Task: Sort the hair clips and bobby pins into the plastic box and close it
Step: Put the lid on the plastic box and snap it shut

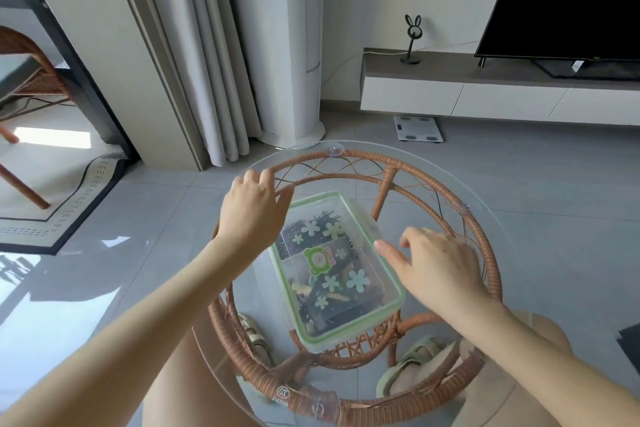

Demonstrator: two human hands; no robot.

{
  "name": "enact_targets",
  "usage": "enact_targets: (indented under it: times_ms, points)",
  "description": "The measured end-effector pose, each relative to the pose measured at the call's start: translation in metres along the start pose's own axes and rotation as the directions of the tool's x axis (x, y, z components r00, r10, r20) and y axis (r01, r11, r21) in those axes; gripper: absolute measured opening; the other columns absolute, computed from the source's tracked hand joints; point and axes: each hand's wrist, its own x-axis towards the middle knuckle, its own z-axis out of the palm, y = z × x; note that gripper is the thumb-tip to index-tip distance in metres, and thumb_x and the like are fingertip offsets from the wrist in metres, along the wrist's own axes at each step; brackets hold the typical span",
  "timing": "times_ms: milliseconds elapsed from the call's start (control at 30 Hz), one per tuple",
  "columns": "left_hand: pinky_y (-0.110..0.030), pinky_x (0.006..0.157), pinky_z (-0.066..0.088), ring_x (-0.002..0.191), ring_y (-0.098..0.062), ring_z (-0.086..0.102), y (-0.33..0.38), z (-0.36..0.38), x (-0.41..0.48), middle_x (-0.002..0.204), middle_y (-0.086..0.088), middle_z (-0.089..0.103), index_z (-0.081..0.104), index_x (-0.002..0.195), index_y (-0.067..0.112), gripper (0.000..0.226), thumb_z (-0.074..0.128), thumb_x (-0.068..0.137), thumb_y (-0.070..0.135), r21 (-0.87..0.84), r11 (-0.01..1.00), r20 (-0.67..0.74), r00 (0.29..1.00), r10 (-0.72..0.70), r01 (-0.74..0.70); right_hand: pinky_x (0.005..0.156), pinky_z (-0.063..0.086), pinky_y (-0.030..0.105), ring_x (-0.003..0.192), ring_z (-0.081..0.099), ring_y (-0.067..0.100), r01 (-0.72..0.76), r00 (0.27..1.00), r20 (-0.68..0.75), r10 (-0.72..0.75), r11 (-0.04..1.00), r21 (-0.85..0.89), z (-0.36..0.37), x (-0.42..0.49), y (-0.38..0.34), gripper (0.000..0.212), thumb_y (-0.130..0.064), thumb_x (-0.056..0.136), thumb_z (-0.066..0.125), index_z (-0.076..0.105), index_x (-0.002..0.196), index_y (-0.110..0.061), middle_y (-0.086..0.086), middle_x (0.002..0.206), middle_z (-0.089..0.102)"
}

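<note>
— Grey floor tiles [145, 204] run under a round glass tabletop [512, 204] set on a woven rattan frame [485, 253]; pale curtains [194, 55] hang behind, and a dark television [568, 0] stands on a low white cabinet [450, 94] to the right.

— And where is the plastic box?

— The plastic box [394, 298] lies near the middle of the tabletop, turned at a slant, its long side running from upper left to lower right. A clear lid with a green rim [304, 326] sits on top of it.

— Can you see what is inside?

— Through the lid, dark hair clips and bobby pins [311, 305] show in separate compartments, along with a few pale yellow ones. Green flower stickers and a green frog-like sticker [317, 260] are on the lid.

— What are the hands doing?

— The left hand [252, 215] hovers at the box's upper left corner, fingers loosely spread, grasping nothing. The right hand [436, 267] is just beside the box's right long edge, fingers extended toward it, also empty. Whether either fingertip actually touches the lid, I cannot tell.

— Anything else nearby?

— A white bathroom scale [418, 128] lies on the floor below the cabinet, and sandalled feet show through the glass.
</note>
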Motion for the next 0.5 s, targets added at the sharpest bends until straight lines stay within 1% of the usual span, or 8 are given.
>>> enact_targets:
  times_ms: [33,100,133,167,233,300,400,500]
  points:
    - [-0.038,0.069,0.047,0.081,-0.031,0.056,-0.004,-0.002,-0.013,0.094,-0.016,0.06,0.056,0.089,0.005,0.049,0.032,0.094,0.048,0.035,0.999,0.047,0.999,-0.024,0.022,0.053,0.043,0.025,0.065,0.055,0.015,0.044,0.998,0.034,-0.044,0.999,0.012,0.009,0.002,-0.001,0.06,-0.065,0.086,0.023,0.054,0.08,-0.015,-0.003,0.072,0.057]
    - [-0.031,0.055,0.048,0.052,-0.02,0.05,-0.008,-0.005,-0.041,0.062,-0.007,0.053,0.045,0.057,0.009,0.062,0.024,0.093,0.055,0.088,0.995,0.224,0.973,-0.055,0.036,0.051,0.033,0.023,0.064,0.049,0.015,0.106,0.987,0.112,-0.116,0.991,0.087,0.023,0.003,-0.005,0.051,-0.058,0.09,0.024,0.046,0.075,-0.015,-0.006,0.065,0.044]
    - [-0.028,0.053,0.049,0.045,-0.016,0.045,-0.008,-0.006,-0.054,0.052,-0.002,0.044,0.039,0.05,0.012,0.064,0.02,0.092,0.056,0.072,0.997,0.317,0.947,-0.054,0.033,0.051,0.029,0.024,0.063,0.046,0.016,0.132,0.983,0.113,-0.144,0.985,0.111,0.026,0.003,-0.007,0.047,-0.054,0.092,0.023,0.042,0.073,-0.016,-0.006,0.063,0.039]
    - [-0.026,0.055,0.05,0.043,-0.014,0.043,-0.007,-0.003,-0.066,0.048,0.0,0.039,0.036,0.047,0.013,0.065,0.018,0.092,0.056,0.03,0.999,0.391,0.919,-0.044,0.035,0.05,0.027,0.025,0.062,0.045,0.017,0.159,0.98,0.099,-0.172,0.98,0.122,0.029,0.004,-0.007,0.045,-0.051,0.093,0.023,0.04,0.07,-0.017,-0.007,0.061,0.037]
    - [-0.028,0.064,0.053,0.046,-0.016,0.043,0.0,0.002,-0.08,0.048,0.0,0.036,0.036,0.048,0.014,0.064,0.015,0.095,0.052,-0.035,0.999,0.451,0.892,-0.013,0.033,0.047,0.024,0.024,0.055,0.042,0.014,0.18,0.974,0.107,-0.198,0.971,0.159,0.027,0.006,-0.005,0.046,-0.049,0.095,0.021,0.035,0.061,-0.02,-0.008,0.056,0.035]
    - [-0.033,0.072,0.054,0.052,-0.019,0.047,0.005,0.006,-0.084,0.05,-0.001,0.038,0.037,0.05,0.013,0.063,0.012,0.097,0.045,-0.042,0.998,0.421,0.907,-0.017,0.038,0.046,0.023,0.023,0.05,0.038,0.008,0.172,0.964,0.159,-0.212,0.957,0.233,0.025,0.007,-0.003,0.048,-0.048,0.095,0.021,0.032,0.056,-0.021,-0.008,0.054,0.036]
    - [-0.034,0.072,0.05,0.055,-0.023,0.051,0.005,0.01,-0.083,0.052,-0.004,0.041,0.039,0.051,0.011,0.062,0.011,0.099,0.039,-0.097,0.991,0.399,0.915,-0.049,0.095,0.047,0.026,0.024,0.051,0.039,0.009,0.147,0.948,0.226,-0.223,0.939,0.31,0.028,0.012,0.001,0.05,-0.048,0.095,0.021,0.033,0.055,-0.02,-0.005,0.053,0.039]
    - [-0.04,0.073,0.05,0.069,-0.035,0.06,0.004,0.018,-0.088,0.062,-0.014,0.052,0.043,0.057,0.007,0.06,0.012,0.1,0.035,-0.231,0.958,0.376,0.923,-0.075,0.172,0.052,0.028,0.028,0.05,0.036,0.013,0.05,0.938,0.281,-0.202,0.883,0.467,0.038,0.015,0.004,0.051,-0.049,0.094,0.025,0.03,0.055,-0.017,-0.004,0.051,0.035]
